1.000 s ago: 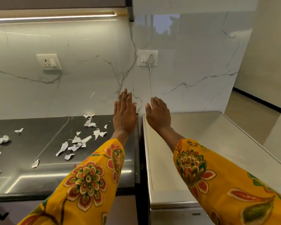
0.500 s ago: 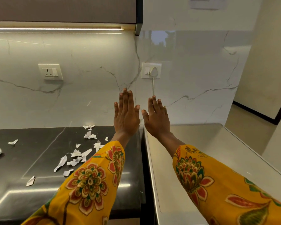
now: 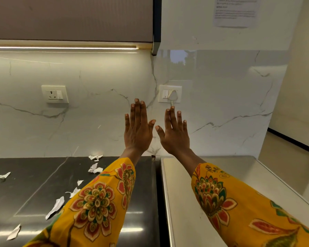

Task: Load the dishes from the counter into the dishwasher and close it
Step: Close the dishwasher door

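**Hands up, nothing held**

Marble wall (image 3: 96, 122) fills the view, dark surface (image 3: 34, 184) below it at left, pale appliance top (image 3: 185, 220) at right. Left hand (image 3: 137, 132) and right hand (image 3: 174, 135) are raised side by side, fingers straight and spread, gripping nothing. Paper scraps (image 3: 95, 169) litter the dark surface. Dishes: none in sight.

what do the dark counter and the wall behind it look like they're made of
Dark counter: seemingly polished black stone, since it mirrors the strip light and shows a pale vein. Wall: glossy white marble or a marble-look slab, with grey veins and reflections.
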Tool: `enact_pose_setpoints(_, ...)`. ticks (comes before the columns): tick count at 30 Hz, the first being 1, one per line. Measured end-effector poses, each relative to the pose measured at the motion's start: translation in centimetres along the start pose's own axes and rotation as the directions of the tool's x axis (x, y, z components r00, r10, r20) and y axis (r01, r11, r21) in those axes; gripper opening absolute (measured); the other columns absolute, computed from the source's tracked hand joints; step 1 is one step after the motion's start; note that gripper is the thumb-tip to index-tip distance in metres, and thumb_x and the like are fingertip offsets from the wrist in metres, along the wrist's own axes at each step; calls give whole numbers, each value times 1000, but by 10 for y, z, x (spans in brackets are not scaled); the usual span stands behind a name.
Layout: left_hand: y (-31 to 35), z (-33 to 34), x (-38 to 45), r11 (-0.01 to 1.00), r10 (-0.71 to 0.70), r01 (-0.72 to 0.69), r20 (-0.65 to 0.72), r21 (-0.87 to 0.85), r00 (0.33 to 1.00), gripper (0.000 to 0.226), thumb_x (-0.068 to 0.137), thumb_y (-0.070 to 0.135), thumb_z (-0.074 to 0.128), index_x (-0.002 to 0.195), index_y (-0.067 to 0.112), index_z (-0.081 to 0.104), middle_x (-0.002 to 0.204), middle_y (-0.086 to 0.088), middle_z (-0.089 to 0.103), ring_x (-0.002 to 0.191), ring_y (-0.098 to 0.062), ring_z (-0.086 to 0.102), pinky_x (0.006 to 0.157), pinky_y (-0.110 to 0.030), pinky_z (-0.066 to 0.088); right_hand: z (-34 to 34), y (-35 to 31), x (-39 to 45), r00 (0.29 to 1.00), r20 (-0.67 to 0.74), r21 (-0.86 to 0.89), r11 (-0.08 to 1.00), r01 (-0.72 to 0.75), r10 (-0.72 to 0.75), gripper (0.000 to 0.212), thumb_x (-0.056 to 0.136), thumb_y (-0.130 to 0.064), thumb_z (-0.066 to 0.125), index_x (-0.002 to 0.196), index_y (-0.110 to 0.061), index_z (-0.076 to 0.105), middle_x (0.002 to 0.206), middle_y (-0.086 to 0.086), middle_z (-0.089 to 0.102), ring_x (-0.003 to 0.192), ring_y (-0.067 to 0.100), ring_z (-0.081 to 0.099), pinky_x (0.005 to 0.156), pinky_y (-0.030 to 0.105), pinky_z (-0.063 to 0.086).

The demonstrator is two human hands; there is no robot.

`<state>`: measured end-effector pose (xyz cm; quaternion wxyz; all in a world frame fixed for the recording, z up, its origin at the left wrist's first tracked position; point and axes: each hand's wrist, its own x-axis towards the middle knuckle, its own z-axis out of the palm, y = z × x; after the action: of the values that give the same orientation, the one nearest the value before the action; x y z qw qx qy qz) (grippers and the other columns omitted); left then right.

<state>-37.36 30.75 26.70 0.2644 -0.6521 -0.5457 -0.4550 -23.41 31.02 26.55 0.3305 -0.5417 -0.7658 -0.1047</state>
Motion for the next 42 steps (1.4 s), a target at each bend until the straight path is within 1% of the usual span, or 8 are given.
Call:
enact_pose_setpoints(4,-1,13,14,1000,6,-6,-13,11,1000,63,98,53,3,145,23,-26,154,-4,-15,141,-10,-26,114,-31,-17,6,12,19,999,-30,-20,1000,-15,14,73,89,-59,12,139,-21,-27,150,-1,-31,138,18,-29,113,39,-15)
enact_pose_setpoints(8,-4,29,27,999,36,-36,15,-5,999,67,95,58,3,144,25,-29,151,7,-34,141,-9,-26,114,-31,-17,14,23,40,999,-40,-31,999,-13,12,74,90,-65,5,140,-20,-26,152,2,-29,139,19,-28,112,39,-15)
enact_pose_setpoints(13,-4,52,43,999,53,-53,31,9,998,67,95,57,5,143,25,-30,149,8,-37,140,-9,-28,114,-32,-16,24,40,71,1000,-7,-50,998,27,-27,80,79,-70,-12,138,-20,-32,146,-1,-38,137,18,-32,113,39,-16)
enact_pose_setpoints(21,-20,85,69,995,57,-60,36,77,998,66,96,56,3,146,22,-24,152,5,-31,142,-10,-23,116,-32,-14,49,51,116,999,30,-17,1000,19,-19,74,94,-60,12,138,-19,-31,146,-1,-38,136,17,-32,114,39,-14)
enact_pose_setpoints(27,-37,100,76,997,-40,36,67,64,997,66,93,61,-2,142,27,-31,150,10,-36,141,-8,-26,114,-28,-19,68,59,153,987,158,-34,999,3,2,73,99,-53,17,149,-11,-15,157,6,-20,145,20,-20,115,38,-14)
enact_pose_setpoints(30,-47,105,69,997,-81,81,106,10,991,66,90,65,-6,141,31,-31,147,14,-39,140,-6,-28,112,-24,-22,75,61,175,970,244,-119,993,13,17,72,100,-47,25,150,-7,-10,158,10,-16,146,22,-17,117,41,-10)
enact_pose_setpoints(36,-77,115,53,995,-35,25,106,95,994,65,94,60,0,143,28,-28,152,9,-33,141,-8,-25,115,-28,-16,89,61,209,935,352,-251,967,47,46,73,100,-46,26,150,-3,-6,159,14,-10,146,25,-14,115,45,-12)
enact_pose_setpoints(42,-90,121,45,991,-40,25,116,131,992,65,97,56,4,146,24,-23,154,4,-28,143,-11,-21,116,-31,-13,102,60,221,926,368,-319,947,42,83,74,100,-47,25,149,-1,-5,158,17,-9,146,27,-14,115,43,-14)
